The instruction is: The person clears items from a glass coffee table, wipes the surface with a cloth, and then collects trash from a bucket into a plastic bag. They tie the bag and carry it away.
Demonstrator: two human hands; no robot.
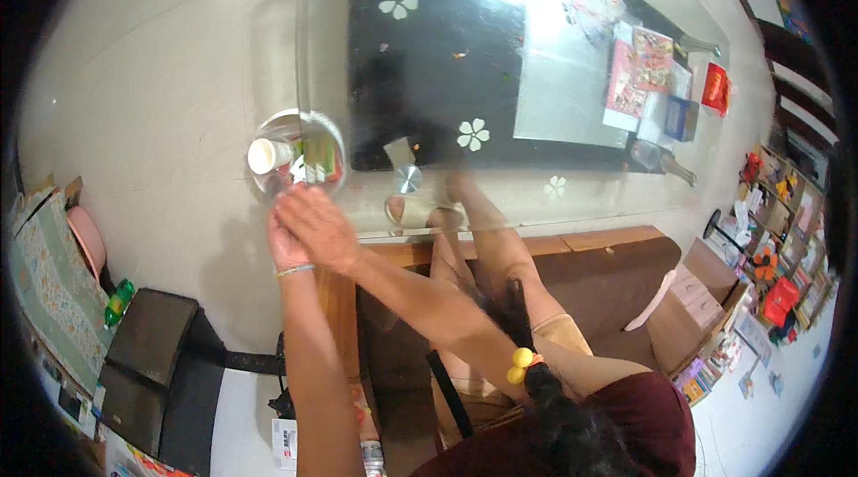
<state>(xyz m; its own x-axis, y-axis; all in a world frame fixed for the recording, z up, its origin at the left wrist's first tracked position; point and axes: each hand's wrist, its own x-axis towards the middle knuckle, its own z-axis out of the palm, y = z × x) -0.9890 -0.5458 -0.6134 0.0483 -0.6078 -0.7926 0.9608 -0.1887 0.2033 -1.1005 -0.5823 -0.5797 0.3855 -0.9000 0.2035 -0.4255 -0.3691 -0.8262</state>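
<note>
My left hand (287,236), with a beaded bracelet at its wrist, and my right hand (320,226) are pressed together beside the near left corner of the glass-topped table (402,102). The right palm lies over the left hand. Whether anything is between them is hidden. Just beyond the fingertips stands a round waste bin (341,142), partly seen through the glass. It holds a white paper cup (265,156), clear plastic and green and red wrappers (328,159). A round metal disc (408,179) shows at the table's near side.
Booklets (652,59), a blue box (681,118), a clear cup (645,153) and a red packet (716,89) are at the table's right. A brown sofa (576,269) with a wooden edge runs along the near side. A green bottle (119,303) stands by a dark stool (151,336) at left.
</note>
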